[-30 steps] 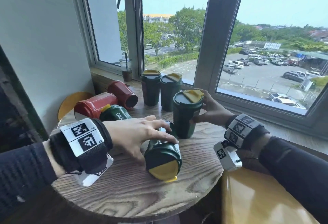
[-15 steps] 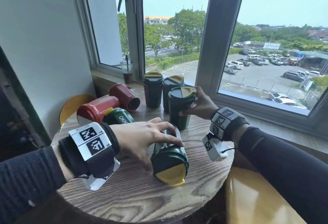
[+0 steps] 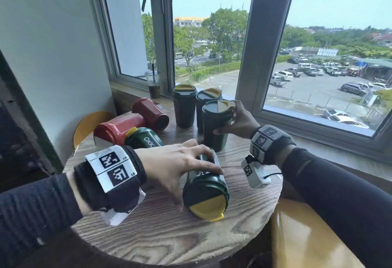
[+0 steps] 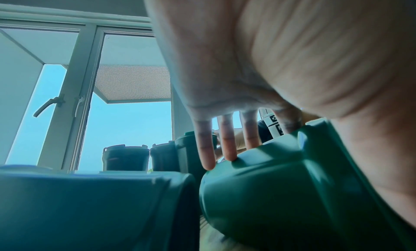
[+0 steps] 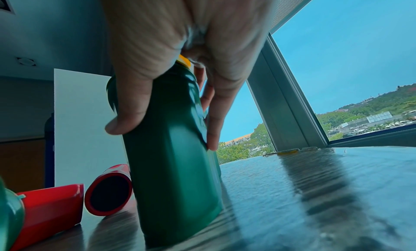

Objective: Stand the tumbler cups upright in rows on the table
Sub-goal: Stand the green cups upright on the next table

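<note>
On the round wooden table (image 3: 161,244) two dark green tumblers (image 3: 184,106) (image 3: 203,108) with yellow lids stand upright near the window. My right hand (image 3: 238,122) grips a third upright green tumbler (image 3: 215,127) just in front of them, thumb on the near side, fingers behind; the right wrist view shows this tumbler (image 5: 175,148) slightly tilted with its base at the tabletop. My left hand (image 3: 180,165) arches over a green tumbler lying on its side (image 3: 206,189), its fingertips (image 4: 227,148) on the body (image 4: 281,183).
Another green tumbler (image 3: 144,140) and two red ones (image 3: 118,129) (image 3: 151,113) lie on their sides at the table's left. A plastic drink cup (image 3: 153,85) stands on the windowsill. Yellow seats sit at the left (image 3: 89,123) and right (image 3: 307,236) of the table.
My right hand has carried the upright green tumbler back and left, closer to the two by the window. My left hand has stayed on the lying tumbler.
</note>
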Available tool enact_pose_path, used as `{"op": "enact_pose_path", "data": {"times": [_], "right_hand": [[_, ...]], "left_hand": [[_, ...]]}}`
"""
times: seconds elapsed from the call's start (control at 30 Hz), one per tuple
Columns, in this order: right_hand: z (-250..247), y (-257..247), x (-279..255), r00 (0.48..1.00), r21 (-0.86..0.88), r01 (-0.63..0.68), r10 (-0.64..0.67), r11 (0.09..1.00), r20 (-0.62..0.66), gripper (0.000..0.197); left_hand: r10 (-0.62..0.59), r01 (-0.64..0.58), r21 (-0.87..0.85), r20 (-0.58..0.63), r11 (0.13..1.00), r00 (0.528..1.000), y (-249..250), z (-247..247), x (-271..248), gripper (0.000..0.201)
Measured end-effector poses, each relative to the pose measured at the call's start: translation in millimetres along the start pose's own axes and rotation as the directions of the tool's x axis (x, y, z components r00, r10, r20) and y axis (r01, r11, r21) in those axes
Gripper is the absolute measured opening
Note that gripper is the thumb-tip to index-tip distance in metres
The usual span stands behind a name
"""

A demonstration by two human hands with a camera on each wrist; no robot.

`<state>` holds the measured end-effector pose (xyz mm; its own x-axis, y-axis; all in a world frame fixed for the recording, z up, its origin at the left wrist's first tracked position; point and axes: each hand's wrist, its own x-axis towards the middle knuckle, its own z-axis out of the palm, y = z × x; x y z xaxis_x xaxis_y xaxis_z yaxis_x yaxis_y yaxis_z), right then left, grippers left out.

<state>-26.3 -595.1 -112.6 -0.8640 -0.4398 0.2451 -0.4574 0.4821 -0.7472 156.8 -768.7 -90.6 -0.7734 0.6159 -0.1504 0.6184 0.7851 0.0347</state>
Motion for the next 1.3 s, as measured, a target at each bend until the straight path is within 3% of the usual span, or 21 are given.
{"op": "enact_pose_path", "data": {"times": [0.37, 0.5, 0.6, 0.73, 0.87, 1.03, 1.17, 1.3], "right_hand": [[-11.1, -4.1, -4.7, 0.998, 0.025, 0.011, -0.013, 1.000, 0.055, 0.097], [-11.9, -5.6, -6.4, 0.998, 0.026, 0.018, -0.019, 0.999, 0.067, 0.093], [-12.9, -6.7, -6.5, 0.997, 0.027, 0.021, -0.023, 0.999, 0.073, 0.090], [-15.1, -4.9, -4.4, 0.996, 0.019, 0.029, -0.031, 0.999, 0.089, 0.087], [-15.4, -2.0, -2.0, 0.995, 0.018, 0.047, -0.048, 0.999, 0.091, 0.085], [-15.4, 2.3, -0.1, 0.993, -0.021, 0.078, -0.076, 0.997, 0.093, 0.087], [-15.6, 4.5, 1.8, 0.991, -0.032, 0.099, -0.095, 0.995, 0.093, 0.086], [-16.6, 5.7, 3.6, 0.987, -0.033, 0.114, -0.110, 0.993, 0.121, 0.085]], "left_hand": [[0.066, -0.065, 0.159, -0.002, 0.985, 0.998, 7.4, 2.2, 10.8, 0.102], [0.107, -0.099, 0.109, -0.074, 0.989, 0.992, 11.4, 1.8, 12.7, 0.085], [0.099, -0.098, 0.015, -0.115, 0.995, 0.988, 12.4, -4.9, 13.3, 0.088], [-0.033, -0.005, -0.245, -0.151, 0.970, 0.988, 8.3, -25.3, 12.7, 0.091], [-0.181, 0.114, -0.478, -0.096, 0.871, 0.979, -1.6, -37.6, 14.1, 0.082], [-0.256, 0.182, -0.528, -0.070, 0.829, 0.964, -19.5, -43.6, 16.8, 0.080], [-0.264, 0.223, -0.598, 0.019, 0.770, 0.964, -31.4, -47.9, 14.5, 0.082], [-0.303, 0.301, -0.480, 0.077, 0.824, 0.950, -34.5, -51.3, 12.8, 0.093]]}}
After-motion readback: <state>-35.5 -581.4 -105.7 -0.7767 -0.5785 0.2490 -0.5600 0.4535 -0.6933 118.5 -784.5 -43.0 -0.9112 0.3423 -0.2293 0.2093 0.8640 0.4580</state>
